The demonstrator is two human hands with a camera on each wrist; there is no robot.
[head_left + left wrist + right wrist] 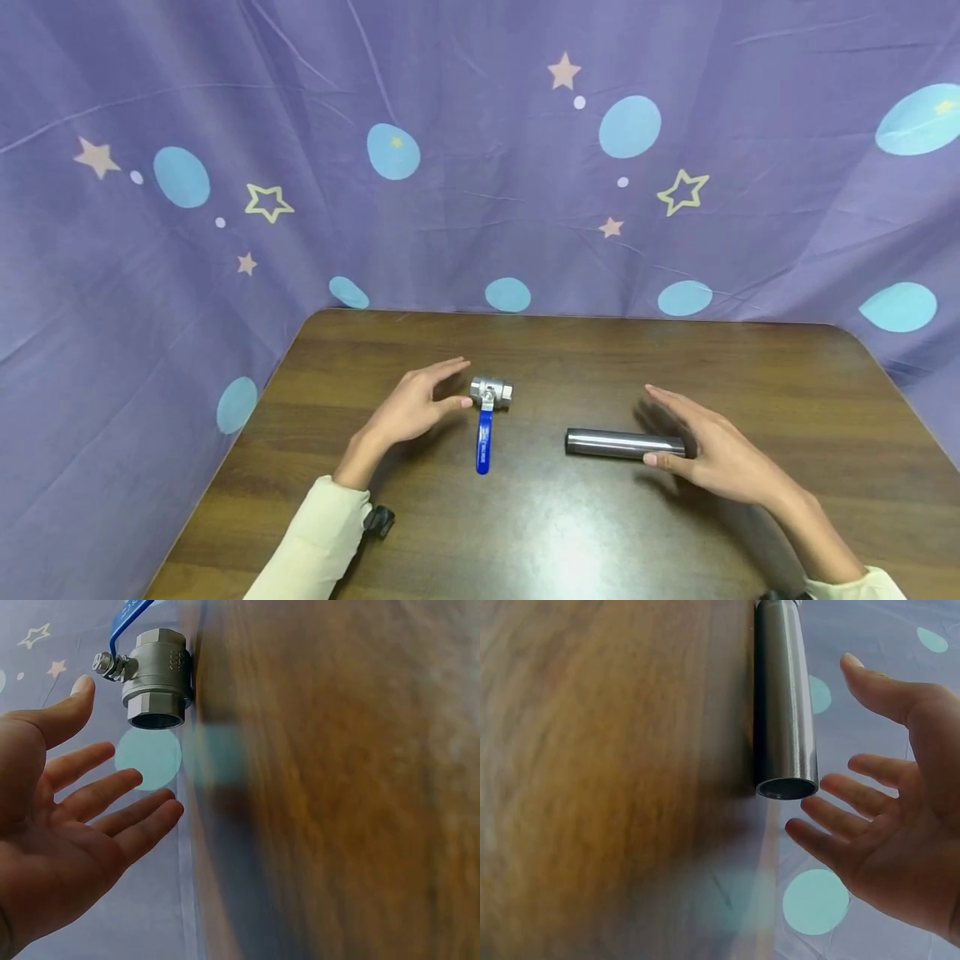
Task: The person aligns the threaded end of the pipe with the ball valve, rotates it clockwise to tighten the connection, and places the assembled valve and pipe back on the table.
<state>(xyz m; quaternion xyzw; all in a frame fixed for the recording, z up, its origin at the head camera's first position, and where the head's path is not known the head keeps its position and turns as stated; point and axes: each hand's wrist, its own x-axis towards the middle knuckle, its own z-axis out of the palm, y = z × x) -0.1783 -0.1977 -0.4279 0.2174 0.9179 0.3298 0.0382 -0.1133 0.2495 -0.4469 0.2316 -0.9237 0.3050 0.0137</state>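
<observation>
The left hand (pixel 416 406) is released, its fingers extended and its thumb raised apart from them, just left of the valve (pixel 491 388). The right hand (pixel 720 454) is likewise released, fingers extended and thumb apart, around the right end of the pipe (pixel 622 443); in the right wrist view a gap shows between thumb and pipe. The valve is metal and lies near the middle of the table (pixel 525 533), its blue handle (pixel 483 442) pointing toward the person. The pipe, grey, shiny and hollow, lies on its side to the right of the valve, well apart from it. Pale sleeves (pixel 318 533) cover the forearms, and a black device (pixel 379 522) sits by the left cuff. Light glares off the brown wood tabletop; beyond its far edge hangs a purple curtain (pixel 465 225) with stars and blue spots.
</observation>
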